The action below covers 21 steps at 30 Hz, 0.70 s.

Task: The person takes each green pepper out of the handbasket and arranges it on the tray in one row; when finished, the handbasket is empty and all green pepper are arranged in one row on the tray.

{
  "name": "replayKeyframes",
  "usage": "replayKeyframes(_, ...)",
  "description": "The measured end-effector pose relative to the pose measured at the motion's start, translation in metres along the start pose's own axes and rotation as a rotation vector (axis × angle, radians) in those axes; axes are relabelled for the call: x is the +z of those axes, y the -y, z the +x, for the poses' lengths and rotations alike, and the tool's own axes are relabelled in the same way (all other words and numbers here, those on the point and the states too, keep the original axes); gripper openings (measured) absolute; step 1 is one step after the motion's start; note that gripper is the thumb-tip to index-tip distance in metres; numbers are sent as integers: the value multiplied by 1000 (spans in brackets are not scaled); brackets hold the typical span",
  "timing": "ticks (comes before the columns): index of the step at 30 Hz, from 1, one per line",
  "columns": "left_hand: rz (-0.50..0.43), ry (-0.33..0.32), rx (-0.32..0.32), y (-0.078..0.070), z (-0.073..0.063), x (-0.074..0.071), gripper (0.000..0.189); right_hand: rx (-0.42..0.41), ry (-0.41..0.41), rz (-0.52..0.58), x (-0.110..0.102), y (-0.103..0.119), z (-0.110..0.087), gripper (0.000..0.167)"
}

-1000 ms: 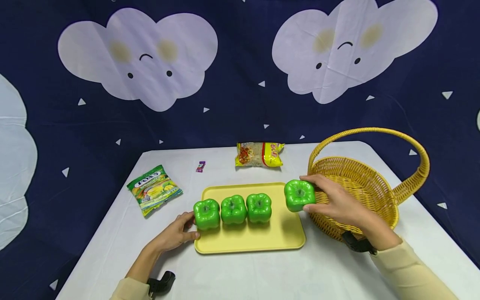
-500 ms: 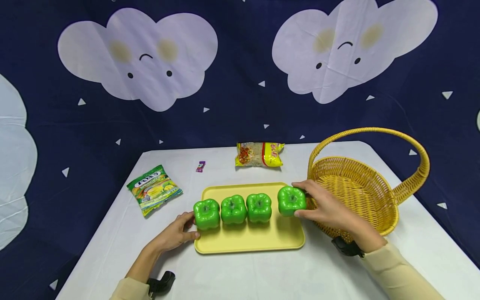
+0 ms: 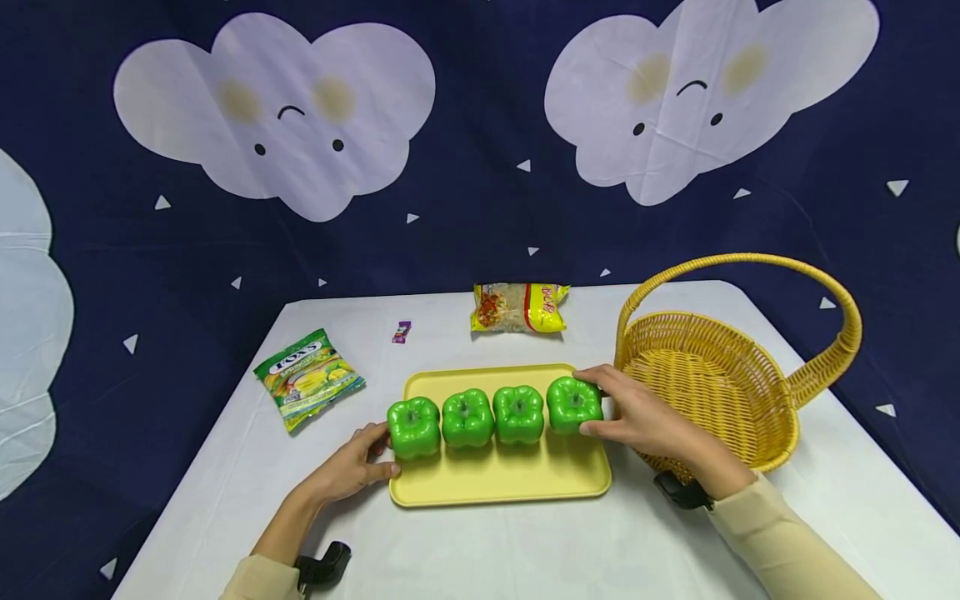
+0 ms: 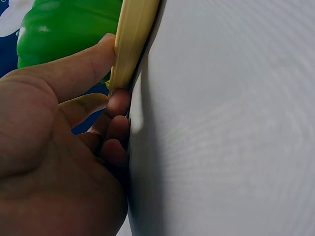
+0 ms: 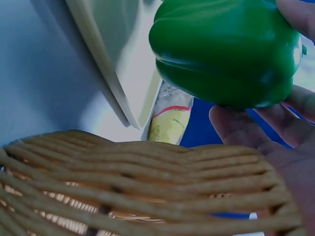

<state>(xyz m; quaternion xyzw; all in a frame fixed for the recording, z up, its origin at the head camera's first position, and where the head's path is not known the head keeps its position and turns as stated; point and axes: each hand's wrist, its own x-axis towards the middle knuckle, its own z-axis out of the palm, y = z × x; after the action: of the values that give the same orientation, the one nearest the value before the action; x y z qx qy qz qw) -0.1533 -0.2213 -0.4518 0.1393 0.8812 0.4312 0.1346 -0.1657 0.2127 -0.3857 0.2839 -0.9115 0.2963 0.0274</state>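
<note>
My right hand (image 3: 633, 417) grips a green bell pepper (image 3: 573, 406) between thumb and fingers, over the right part of the yellow tray (image 3: 495, 483). The right wrist view shows this bell pepper (image 5: 226, 54) large, lying on its side to the camera, with fingertips along it. Three more green bell peppers stand in a row on the tray: a left one (image 3: 414, 428), a middle one (image 3: 467, 418) and a right one (image 3: 518, 415). At the tray's left end, my left hand (image 3: 348, 467) holds the edge; its thumb and fingertips meet the rim (image 4: 130, 44) in the left wrist view.
A wicker basket (image 3: 757, 367) with a tall handle stands right of the tray, beside my right forearm. A green candy bag (image 3: 307, 379) lies at the left. Toward the back are a small purple sweet (image 3: 401, 332) and a yellow noodle packet (image 3: 519, 307).
My right hand has carried its bell pepper left from beside the basket to over the tray, near the row. My left hand has stayed at the tray's edge.
</note>
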Motion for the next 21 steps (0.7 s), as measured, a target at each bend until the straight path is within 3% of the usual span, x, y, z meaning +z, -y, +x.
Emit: replayKeyframes(21, -7, -1, -3, -1, 0, -1, 65, 5, 63, -101, 3, -3, 5, 67)
